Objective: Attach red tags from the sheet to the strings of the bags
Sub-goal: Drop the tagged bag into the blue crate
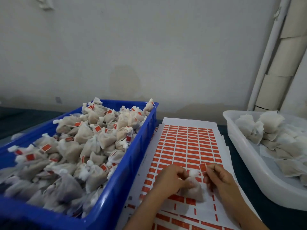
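Over the near part of the sticker sheet (186, 143), in the head view, both hands work on one small white mesh bag (193, 188) that rests on the sheet. The left hand (171, 177) has its fingers curled round the bag's gathered neck, just under the white tuft at its top. The right hand (217, 176) pinches a red tag (203, 167) between thumb and fingers; the tag stands tilted just beside the tuft, where the bag's string runs, though the string itself is too fine and blurred to trace. The sheet's rows of red tags are full at the far end and partly stripped near the hands. Left of it a blue crate (132, 156) is heaped with tagged bags. At the right a white tub (245, 156) holds bags showing no tags.
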{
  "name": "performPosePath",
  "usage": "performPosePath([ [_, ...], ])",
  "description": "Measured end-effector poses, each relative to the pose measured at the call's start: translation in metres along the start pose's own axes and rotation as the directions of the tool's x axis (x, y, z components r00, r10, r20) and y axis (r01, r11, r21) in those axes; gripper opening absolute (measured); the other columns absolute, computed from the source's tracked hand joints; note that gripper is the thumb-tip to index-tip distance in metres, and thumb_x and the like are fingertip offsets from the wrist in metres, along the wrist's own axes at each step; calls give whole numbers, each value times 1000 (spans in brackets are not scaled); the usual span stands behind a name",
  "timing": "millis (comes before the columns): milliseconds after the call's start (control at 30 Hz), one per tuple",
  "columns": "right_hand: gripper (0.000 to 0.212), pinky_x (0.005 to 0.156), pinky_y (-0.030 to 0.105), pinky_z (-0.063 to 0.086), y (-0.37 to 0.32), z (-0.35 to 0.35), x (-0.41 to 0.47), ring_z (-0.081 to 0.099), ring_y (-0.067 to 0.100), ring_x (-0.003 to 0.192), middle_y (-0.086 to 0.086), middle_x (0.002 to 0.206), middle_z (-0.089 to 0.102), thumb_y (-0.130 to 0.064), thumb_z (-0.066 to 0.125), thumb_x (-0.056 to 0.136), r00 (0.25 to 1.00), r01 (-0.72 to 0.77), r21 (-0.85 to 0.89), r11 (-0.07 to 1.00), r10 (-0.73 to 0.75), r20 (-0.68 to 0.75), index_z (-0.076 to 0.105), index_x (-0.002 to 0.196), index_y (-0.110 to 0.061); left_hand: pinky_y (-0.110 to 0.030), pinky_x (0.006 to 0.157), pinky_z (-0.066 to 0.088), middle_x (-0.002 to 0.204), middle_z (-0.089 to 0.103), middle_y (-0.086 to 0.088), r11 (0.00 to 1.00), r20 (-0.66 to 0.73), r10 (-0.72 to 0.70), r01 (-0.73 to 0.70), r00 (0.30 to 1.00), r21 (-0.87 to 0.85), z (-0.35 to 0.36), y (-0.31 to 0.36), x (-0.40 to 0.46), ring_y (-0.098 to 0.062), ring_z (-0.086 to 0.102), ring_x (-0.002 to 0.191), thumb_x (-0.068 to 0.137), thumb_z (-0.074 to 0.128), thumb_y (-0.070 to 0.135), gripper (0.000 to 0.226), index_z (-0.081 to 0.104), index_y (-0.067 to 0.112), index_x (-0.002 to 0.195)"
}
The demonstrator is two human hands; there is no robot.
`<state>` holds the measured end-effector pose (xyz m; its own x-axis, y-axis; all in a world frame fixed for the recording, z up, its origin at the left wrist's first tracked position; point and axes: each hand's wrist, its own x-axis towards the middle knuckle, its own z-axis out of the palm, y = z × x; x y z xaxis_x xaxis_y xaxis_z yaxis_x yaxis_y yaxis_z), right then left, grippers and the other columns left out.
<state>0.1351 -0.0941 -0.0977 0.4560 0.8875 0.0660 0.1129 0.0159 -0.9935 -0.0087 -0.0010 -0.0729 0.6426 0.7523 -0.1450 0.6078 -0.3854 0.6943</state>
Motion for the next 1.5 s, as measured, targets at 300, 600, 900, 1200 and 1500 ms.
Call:
performPosePath([
  [300,28,49,16,47,10,-2,11,58,13,49,4,63,65,-26,39,96,999,-46,-16,999,46,-18,56,88,-4,-18,59,36,80,59,12,942,-777,-153,-149,611,-302,-88,44,23,-4,54,72,86,61,35,10,55,29,79],
  [600,22,48,20,46,16,-5,18,53,14,48,4,60,62,-17,42,97,998,-42,-57,997,45,51,54,88,0,-36,70,45,92,66,-11,939,-759,-344,200,553,-280,-173,5,67,-26,59,81,92,47,30,28,64,8,95],
  [900,19,53,20,49,17,-4,21,57,15,51,5,62,64,-16,45,95,998,-17,-111,994,23,56,54,86,-3,-34,81,43,93,54,-7,817,-570,-402,561,716,129,-168,-28,62,-18,54,80,85,60,39,46,48,9,117],
  [1200,18,55,18,48,11,-1,14,54,10,52,0,66,63,-20,43,97,998,-62,-63,996,63,21,55,89,-10,-38,74,45,93,63,-14,968,-786,-220,227,577,-105,-163,15,67,-25,56,79,93,49,23,23,57,4,103],
  [1500,24,59,22,50,0,-3,5,56,12,55,2,71,65,-26,42,98,997,-62,27,998,63,-46,56,90,-8,-31,65,52,76,65,6,933,-685,-23,-231,728,-277,-36,63,51,-11,62,68,91,54,30,12,58,25,80],
])
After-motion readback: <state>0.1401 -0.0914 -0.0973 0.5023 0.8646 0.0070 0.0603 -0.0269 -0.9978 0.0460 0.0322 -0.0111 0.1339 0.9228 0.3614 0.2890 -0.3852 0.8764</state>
